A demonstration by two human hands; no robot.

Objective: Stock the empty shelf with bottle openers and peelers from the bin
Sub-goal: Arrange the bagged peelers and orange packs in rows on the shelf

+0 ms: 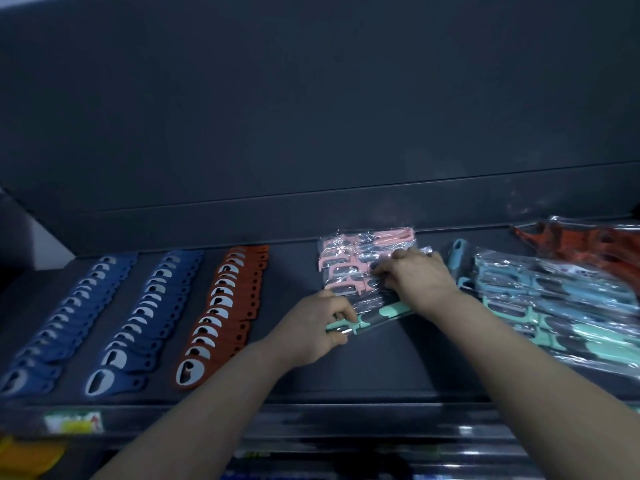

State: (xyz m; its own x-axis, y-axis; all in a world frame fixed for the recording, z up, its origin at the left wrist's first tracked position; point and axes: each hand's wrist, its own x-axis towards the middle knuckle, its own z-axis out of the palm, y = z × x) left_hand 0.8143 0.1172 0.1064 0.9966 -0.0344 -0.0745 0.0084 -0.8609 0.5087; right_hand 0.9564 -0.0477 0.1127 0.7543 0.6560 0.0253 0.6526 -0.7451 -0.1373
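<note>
Mint peeler (372,317) in its clear wrap, mid-shelf (398,368), pinched at the head end by left hand (317,327), pressed down by right hand (417,277). Best slid up snug under the pink peelers (349,268) (edges squared). Three opener rows: two blue (72,317), one red (221,313).
</note>
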